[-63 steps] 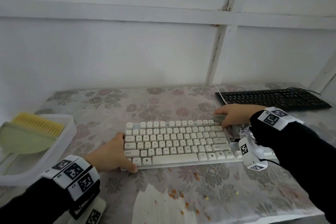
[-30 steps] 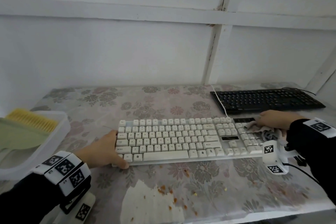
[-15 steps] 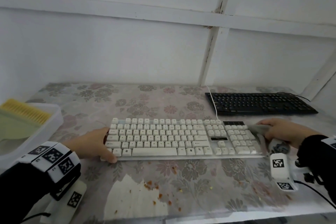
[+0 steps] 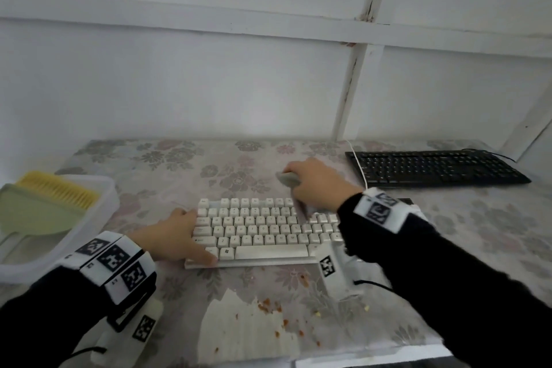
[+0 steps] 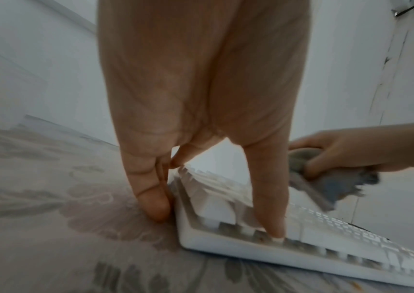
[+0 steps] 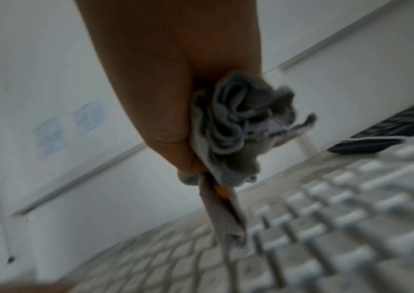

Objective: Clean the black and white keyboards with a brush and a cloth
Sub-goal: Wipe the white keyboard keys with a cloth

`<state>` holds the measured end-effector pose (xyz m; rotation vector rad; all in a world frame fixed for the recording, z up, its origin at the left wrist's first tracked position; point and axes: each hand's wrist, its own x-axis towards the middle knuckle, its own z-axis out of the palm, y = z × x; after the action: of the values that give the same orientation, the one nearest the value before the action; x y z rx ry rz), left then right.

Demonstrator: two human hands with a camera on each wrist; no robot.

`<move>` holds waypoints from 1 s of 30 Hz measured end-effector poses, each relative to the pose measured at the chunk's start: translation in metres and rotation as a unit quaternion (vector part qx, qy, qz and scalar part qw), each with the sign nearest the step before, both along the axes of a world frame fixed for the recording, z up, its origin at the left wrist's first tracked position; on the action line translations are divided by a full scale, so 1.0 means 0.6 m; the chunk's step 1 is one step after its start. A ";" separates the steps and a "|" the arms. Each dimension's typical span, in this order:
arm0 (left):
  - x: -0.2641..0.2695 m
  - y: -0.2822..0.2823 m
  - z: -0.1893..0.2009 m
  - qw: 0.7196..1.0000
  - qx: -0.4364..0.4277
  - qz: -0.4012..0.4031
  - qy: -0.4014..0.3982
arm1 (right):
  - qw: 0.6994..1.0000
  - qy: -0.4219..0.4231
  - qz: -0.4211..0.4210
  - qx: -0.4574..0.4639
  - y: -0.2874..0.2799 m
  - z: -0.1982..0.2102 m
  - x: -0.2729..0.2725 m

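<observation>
White panelled walls rise behind a table (image 4: 478, 227) covered in a faded floral cloth, which fills the lower half of the head view. At the far left edge sits a clear plastic tray (image 4: 104, 203) holding a pale green dustpan (image 4: 33, 212) and a brush (image 4: 59, 188) with yellow bristles. Right of it, at lower centre, the left hand (image 4: 170, 236) rests with straight fingers against the left end of the white keyboard (image 4: 260, 230), thumb laid on the front corner keys and the other fingertips (image 5: 154, 208) down on the table beside the casing. Orange crumbs (image 4: 268, 306) speckle the table along the bottom of the frame, in front of the keyboard. Further right, the right hand (image 4: 316, 185) grips a bunched grey cloth (image 6: 236, 126) above the keyboard's top row, a loose tail of fabric hanging down to the keys. At the upper right, well apart from the hands, lies the black keyboard (image 4: 433, 169) by the wall.
</observation>
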<state>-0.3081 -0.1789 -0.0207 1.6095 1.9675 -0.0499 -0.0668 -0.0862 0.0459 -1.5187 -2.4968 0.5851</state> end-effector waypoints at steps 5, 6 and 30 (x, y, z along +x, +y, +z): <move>0.007 0.002 0.008 1.000 0.011 -0.006 -0.014 | 0.989 -0.116 0.084 0.025 -0.030 -0.044 -0.107; 0.007 -0.001 0.011 1.000 0.014 -0.009 -0.021 | 0.986 -0.143 0.090 0.011 -0.032 -0.049 -0.115; 0.004 -0.023 0.003 0.988 0.131 -0.023 -0.077 | 0.966 -0.106 0.229 0.063 -0.022 -0.072 -0.203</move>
<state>-0.3059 -0.1925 -0.0190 1.7659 1.8779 0.3193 -0.1888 -0.0997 0.0029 -1.0046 -3.0085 0.3217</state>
